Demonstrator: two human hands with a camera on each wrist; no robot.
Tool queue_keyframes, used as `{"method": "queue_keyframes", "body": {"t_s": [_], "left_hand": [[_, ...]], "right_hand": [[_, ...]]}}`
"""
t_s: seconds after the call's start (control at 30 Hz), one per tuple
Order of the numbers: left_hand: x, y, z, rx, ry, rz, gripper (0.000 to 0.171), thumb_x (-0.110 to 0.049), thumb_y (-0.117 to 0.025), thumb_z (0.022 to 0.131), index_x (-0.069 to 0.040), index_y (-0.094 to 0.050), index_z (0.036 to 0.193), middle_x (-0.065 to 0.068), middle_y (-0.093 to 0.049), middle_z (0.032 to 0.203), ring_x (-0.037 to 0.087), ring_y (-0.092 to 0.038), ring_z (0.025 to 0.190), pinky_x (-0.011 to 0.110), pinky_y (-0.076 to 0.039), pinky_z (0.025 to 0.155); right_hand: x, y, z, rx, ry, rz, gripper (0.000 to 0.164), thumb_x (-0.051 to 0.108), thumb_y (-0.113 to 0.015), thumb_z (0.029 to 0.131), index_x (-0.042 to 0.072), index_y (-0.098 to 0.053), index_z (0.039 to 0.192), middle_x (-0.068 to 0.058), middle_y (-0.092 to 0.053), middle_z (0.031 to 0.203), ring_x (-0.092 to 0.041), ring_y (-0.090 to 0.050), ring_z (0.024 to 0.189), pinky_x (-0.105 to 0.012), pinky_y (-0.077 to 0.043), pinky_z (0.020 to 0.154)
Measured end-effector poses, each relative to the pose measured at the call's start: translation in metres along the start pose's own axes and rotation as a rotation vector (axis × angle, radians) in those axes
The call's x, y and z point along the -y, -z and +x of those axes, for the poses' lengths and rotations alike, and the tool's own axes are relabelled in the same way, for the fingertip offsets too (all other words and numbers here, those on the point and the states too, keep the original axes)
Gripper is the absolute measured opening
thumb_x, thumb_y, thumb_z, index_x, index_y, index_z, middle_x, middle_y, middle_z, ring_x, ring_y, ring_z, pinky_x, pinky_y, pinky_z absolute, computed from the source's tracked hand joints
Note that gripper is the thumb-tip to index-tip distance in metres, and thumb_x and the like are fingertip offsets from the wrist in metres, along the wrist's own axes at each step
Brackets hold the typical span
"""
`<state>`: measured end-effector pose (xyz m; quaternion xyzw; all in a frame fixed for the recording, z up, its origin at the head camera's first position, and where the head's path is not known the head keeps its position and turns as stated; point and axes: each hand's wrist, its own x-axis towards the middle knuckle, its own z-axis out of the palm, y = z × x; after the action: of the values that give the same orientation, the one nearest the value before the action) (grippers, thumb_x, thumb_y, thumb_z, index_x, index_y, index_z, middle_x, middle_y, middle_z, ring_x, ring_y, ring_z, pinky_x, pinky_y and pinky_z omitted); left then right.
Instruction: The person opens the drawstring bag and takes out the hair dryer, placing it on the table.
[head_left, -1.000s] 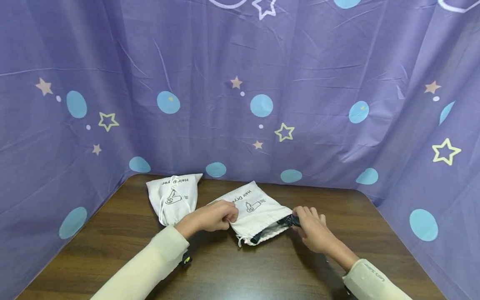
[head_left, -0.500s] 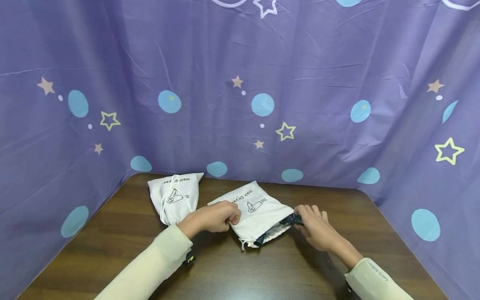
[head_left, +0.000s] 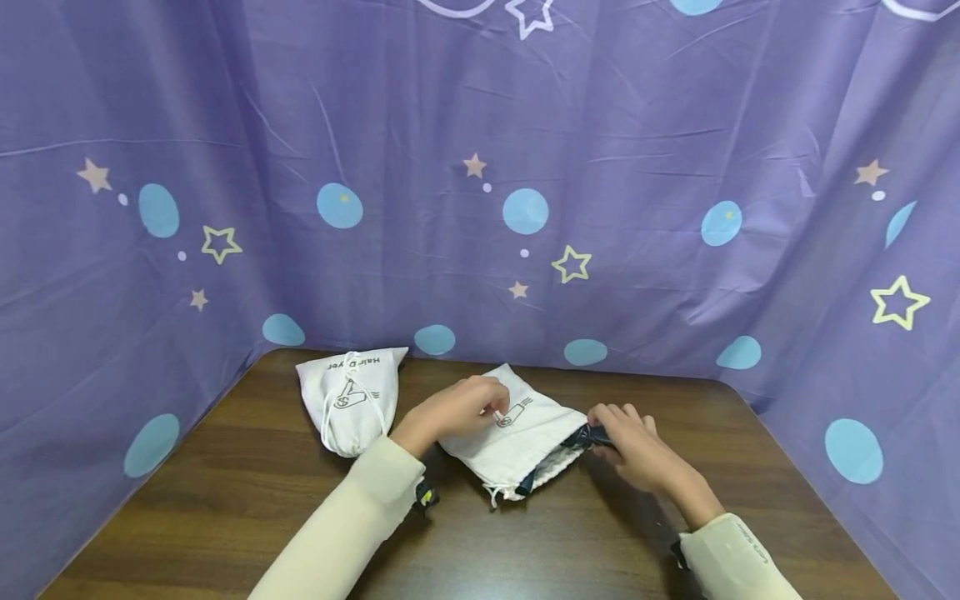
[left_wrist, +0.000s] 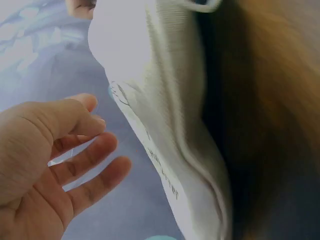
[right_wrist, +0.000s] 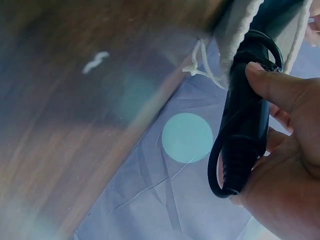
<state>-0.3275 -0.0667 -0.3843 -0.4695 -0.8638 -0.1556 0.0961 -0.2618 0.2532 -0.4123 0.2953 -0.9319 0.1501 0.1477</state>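
Observation:
A white drawstring bag (head_left: pixel 528 437) printed "Hair Dryer" lies on the table with its mouth facing me and to the right. My right hand (head_left: pixel 637 454) grips the black handle of a hair dryer (right_wrist: pixel 245 120), thumb on one side, a cord looped along it. The dryer's other end goes into the bag mouth and is mostly hidden. Over the bag's left side hovers my left hand (head_left: pixel 465 408). In the left wrist view its fingers (left_wrist: pixel 95 192) are loosely bent and apart from the cloth, holding nothing.
To the left rests a second white bag (head_left: pixel 348 408), drawn closed with its cord, with the same print. The brown wooden table (head_left: pixel 487 550) reaches back to a purple curtain (head_left: pixel 450 250) with stars and blue dots, which also hangs at both sides.
My left hand has let go of the bag's left edge and moved up and right over its print. The right hand stays on the hair dryer's handle.

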Motion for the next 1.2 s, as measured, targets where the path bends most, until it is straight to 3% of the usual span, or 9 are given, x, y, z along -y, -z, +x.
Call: {"method": "queue_keyframes", "body": {"t_s": [0.3,0.53,0.67,0.77,0.93,1.03,1.2], "left_hand": [[0.003,-0.018,0.023,-0.036,0.16,-0.048,0.021,0.002,-0.06,0.097,-0.012,-0.068,0.11,0.0,-0.062,0.106,0.016,-0.062,0.1,0.032,-0.052,0.09],[0.008,-0.03,0.029,-0.086,0.189,-0.015,0.015,-0.004,-0.06,0.101,-0.013,-0.068,0.11,0.001,-0.063,0.108,0.019,-0.063,0.104,0.033,-0.051,0.093],[0.011,-0.037,0.031,-0.119,0.204,-0.03,0.019,-0.008,-0.053,0.105,-0.013,-0.067,0.117,0.002,-0.064,0.115,0.019,-0.063,0.111,0.033,-0.049,0.099],[0.013,-0.044,0.033,-0.108,0.183,-0.039,0.029,-0.008,-0.047,0.107,-0.012,-0.064,0.131,0.005,-0.062,0.13,0.021,-0.058,0.124,0.034,-0.044,0.108],[0.015,-0.052,0.031,-0.023,0.194,-0.018,0.042,-0.002,-0.047,0.106,-0.012,-0.055,0.146,0.008,-0.054,0.149,0.025,-0.047,0.14,0.036,-0.033,0.118],[0.016,-0.053,0.029,-0.011,0.215,0.0,0.041,-0.001,-0.049,0.104,-0.013,-0.059,0.142,0.005,-0.058,0.144,0.023,-0.05,0.138,0.035,-0.035,0.117],[0.017,-0.052,0.026,-0.08,0.215,0.011,0.023,-0.01,-0.055,0.105,-0.015,-0.068,0.123,-0.001,-0.067,0.122,0.018,-0.06,0.12,0.033,-0.046,0.105]], "right_hand": [[-0.002,0.001,0.004,0.029,-0.019,0.002,0.037,0.005,-0.079,0.086,0.018,-0.054,0.111,0.008,-0.057,0.101,-0.017,-0.043,0.092,-0.037,-0.027,0.073],[-0.002,0.004,0.007,0.046,-0.015,-0.004,0.037,0.005,-0.078,0.087,0.019,-0.053,0.111,0.008,-0.057,0.101,-0.018,-0.044,0.093,-0.037,-0.027,0.072],[-0.004,0.003,0.007,0.055,-0.012,0.01,0.037,0.004,-0.077,0.087,0.019,-0.053,0.111,0.008,-0.057,0.102,-0.018,-0.044,0.094,-0.037,-0.027,0.072],[-0.005,0.003,0.007,0.051,-0.011,0.012,0.037,0.004,-0.077,0.087,0.019,-0.053,0.111,0.008,-0.057,0.101,-0.018,-0.045,0.095,-0.038,-0.027,0.073],[-0.003,0.003,0.006,0.068,-0.001,0.019,0.038,0.004,-0.077,0.088,0.018,-0.054,0.114,0.009,-0.056,0.102,-0.017,-0.044,0.096,-0.038,-0.027,0.074],[-0.002,0.004,0.006,0.072,0.006,0.013,0.039,0.005,-0.077,0.088,0.018,-0.054,0.116,0.008,-0.056,0.104,-0.017,-0.044,0.097,-0.038,-0.027,0.075],[-0.002,0.006,0.006,0.066,0.01,0.003,0.039,0.005,-0.078,0.088,0.018,-0.054,0.117,0.008,-0.057,0.107,-0.017,-0.045,0.099,-0.037,-0.028,0.076]]}}
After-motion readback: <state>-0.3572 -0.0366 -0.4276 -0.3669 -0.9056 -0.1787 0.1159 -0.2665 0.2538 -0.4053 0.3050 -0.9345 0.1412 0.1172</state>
